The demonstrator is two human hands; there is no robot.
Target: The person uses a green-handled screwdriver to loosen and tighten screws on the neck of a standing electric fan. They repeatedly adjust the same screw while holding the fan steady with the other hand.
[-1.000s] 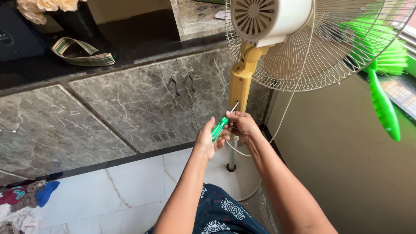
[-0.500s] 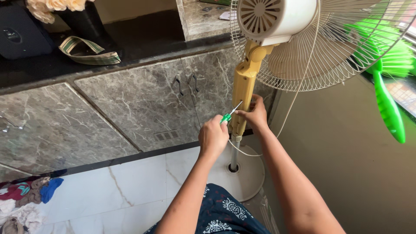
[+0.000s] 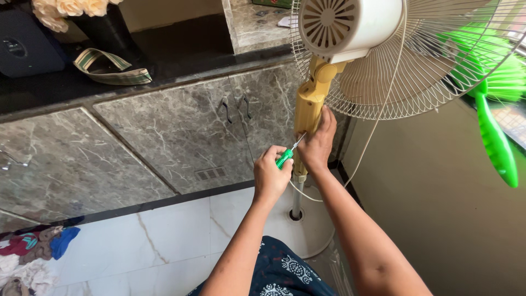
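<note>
From where I sit watching the head view, the pedestal fan [image 3: 383, 60] fills the upper right of the frame, its wire cage spread wide and its pale motor housing [image 3: 348, 24] at top centre; it looms closer and higher than it did a second ago, so the view has leaned in on the work. Across the upper left runs the dark table [image 3: 181, 49] over grey marbled cabinet doors [image 3: 164, 131], with a vase of pale flowers [image 3: 82, 11] and a striped strap [image 3: 112, 68] lying on it. At the far right a bright green brush [image 3: 493, 126] hangs past the cage. Centre frame, the yellow neck column [image 3: 308, 104] of the fan is where things have changed: a second ago both hands were held together in front of it, low and clear of the plastic, and now my right hand [image 3: 318, 143] is clenched around the column just below the hinge, steadying it. My left hand [image 3: 271, 176] is closed on the green-handled screwdriver [image 3: 286, 158], just left of the column, and the thin metal shaft now angles up so its tip meets the yellow plastic beside the right hand's fingers. I judge from this that the tool has gone from being readied to being set against the column, though the tip is too small for me to tell whether it sits in a screw head
</note>
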